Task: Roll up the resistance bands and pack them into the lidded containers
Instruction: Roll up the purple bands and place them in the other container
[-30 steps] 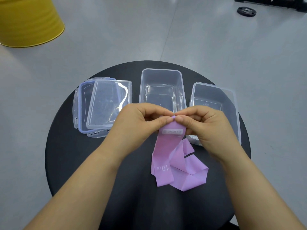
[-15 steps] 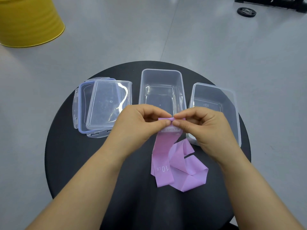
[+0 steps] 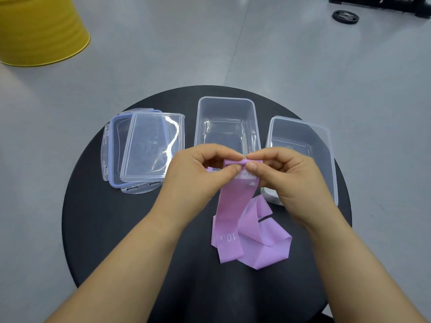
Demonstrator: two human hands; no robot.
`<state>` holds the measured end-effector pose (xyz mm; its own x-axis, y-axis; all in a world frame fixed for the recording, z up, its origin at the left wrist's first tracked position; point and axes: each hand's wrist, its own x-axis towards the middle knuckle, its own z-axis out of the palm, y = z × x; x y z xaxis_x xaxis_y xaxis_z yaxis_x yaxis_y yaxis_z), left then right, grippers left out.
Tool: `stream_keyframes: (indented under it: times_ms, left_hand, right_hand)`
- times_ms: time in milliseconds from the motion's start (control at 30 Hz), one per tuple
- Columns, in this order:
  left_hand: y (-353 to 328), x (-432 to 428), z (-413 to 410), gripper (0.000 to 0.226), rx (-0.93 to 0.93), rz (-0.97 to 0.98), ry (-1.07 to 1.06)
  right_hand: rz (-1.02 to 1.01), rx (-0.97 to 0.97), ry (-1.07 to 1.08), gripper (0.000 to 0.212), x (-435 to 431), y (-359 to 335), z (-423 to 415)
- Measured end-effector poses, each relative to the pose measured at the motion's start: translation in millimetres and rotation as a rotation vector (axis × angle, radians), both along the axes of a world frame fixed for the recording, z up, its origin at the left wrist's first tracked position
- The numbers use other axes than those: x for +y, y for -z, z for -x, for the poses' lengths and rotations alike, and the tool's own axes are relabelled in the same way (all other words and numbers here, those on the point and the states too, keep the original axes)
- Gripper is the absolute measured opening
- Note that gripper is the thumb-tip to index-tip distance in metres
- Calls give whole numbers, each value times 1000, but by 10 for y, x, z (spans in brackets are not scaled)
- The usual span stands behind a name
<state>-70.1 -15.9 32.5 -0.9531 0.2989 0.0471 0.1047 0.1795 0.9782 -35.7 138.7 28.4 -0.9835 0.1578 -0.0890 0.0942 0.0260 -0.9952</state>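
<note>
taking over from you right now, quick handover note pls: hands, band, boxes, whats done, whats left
Left hand and right hand both pinch the top end of the purple band, where a first small turn of the roll is formed. The rest hangs down and lies loosely folded on the black table.
Middle container and right container stand open and look empty. The lids lie stacked to their left.
Done: roll barely started.
Left: finish rolling, put the band in a container, fit the lids.

Pink band [image 3: 235, 206], black table [image 3: 116, 229], clear containers [image 3: 226, 106], yellow drum [image 3: 39, 31]
</note>
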Motion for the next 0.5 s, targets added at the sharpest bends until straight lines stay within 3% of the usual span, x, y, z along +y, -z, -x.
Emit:
stream_keyframes:
  times_ms: [233, 500]
  left_hand:
    - [7, -30, 16, 12, -76, -46, 8]
    - [35, -18, 16, 24, -41, -21, -18]
  right_hand:
    - [67, 21, -2, 13, 13, 13, 1]
    - [11, -34, -43, 18, 18, 36, 2]
